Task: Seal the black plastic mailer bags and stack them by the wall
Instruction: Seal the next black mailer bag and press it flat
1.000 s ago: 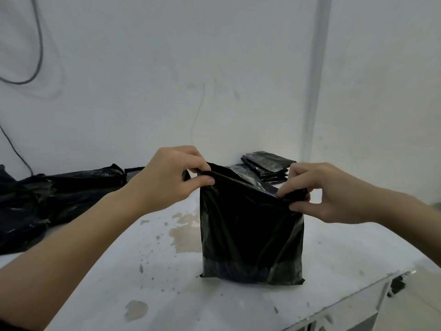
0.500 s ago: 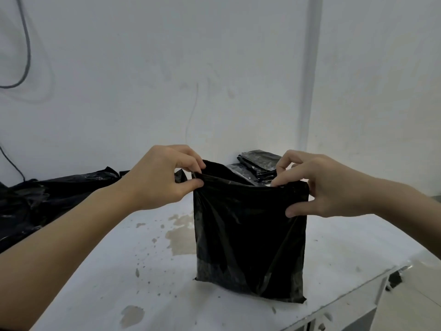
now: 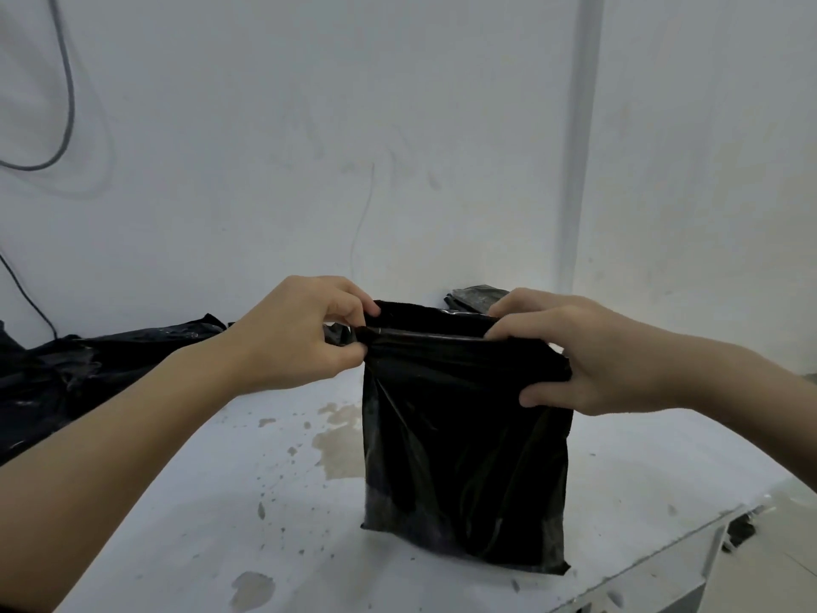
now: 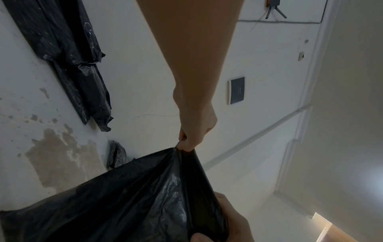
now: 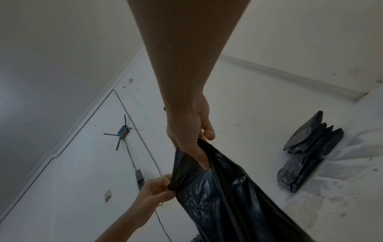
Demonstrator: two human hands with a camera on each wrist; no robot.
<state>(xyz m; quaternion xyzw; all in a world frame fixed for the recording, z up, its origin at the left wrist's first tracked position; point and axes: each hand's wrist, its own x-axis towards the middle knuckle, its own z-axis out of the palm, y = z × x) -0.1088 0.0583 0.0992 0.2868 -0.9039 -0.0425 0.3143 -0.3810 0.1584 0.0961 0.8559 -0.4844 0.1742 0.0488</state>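
Note:
A black mailer bag (image 3: 464, 435) stands upright on the stained white table (image 3: 199, 524). Its mouth is stretched taut between my hands. My left hand (image 3: 369, 331) pinches the top left corner between thumb and fingers. My right hand (image 3: 508, 362) grips the top right corner, fingers over the rim and thumb lower on the side edge. The left wrist view shows the left hand (image 4: 183, 144) pinching the bag (image 4: 124, 204). The right wrist view shows the right hand (image 5: 202, 152) gripping the bag (image 5: 228, 196) and the left hand (image 5: 171, 185) pinching it. A stack of flat black bags (image 3: 477, 296) lies against the wall behind it.
A heap of loose black bags (image 3: 88, 369) lies along the wall at the left. The table's front edge (image 3: 641, 564) runs close to the bag on the right. A cable (image 3: 66, 104) and a white conduit (image 3: 579, 170) are on the wall.
My hands have drawn the bag's mouth straighter and tighter. The right thumb has slid lower on the right edge. The bag still stands on the table.

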